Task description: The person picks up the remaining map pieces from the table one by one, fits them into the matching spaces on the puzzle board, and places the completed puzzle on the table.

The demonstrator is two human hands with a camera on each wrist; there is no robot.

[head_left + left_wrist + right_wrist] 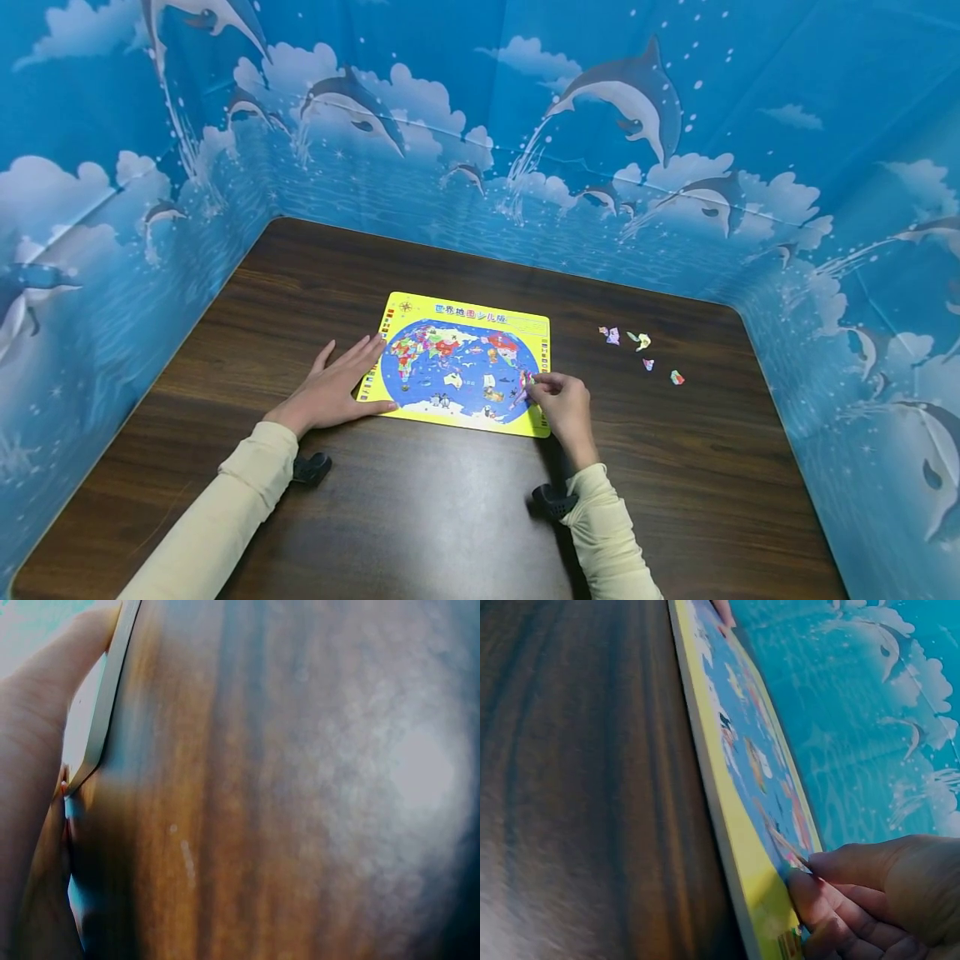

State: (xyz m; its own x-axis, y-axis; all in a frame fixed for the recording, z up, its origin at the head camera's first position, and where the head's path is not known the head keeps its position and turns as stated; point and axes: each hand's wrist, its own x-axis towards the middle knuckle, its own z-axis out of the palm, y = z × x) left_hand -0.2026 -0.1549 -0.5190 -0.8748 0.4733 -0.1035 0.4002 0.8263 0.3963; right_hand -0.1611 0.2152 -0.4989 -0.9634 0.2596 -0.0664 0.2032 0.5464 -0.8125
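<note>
A yellow-bordered world map puzzle board lies flat on the table, its blue ocean oval filled with bright continents and animals. My left hand rests at its left edge, fingers spread and straight; in the left wrist view the thumb touches the board's side. Over the right part of the map, my right hand pinches a small thin puzzle piece between thumb and fingertips. The piece is tilted, its lower end close at the map surface. Part of it hides behind the fingers.
Several loose puzzle pieces lie on the dark wooden table to the right of the board. A blue dolphin-print backdrop stands around the table's back and sides. Black wrist devices are worn on both wrists.
</note>
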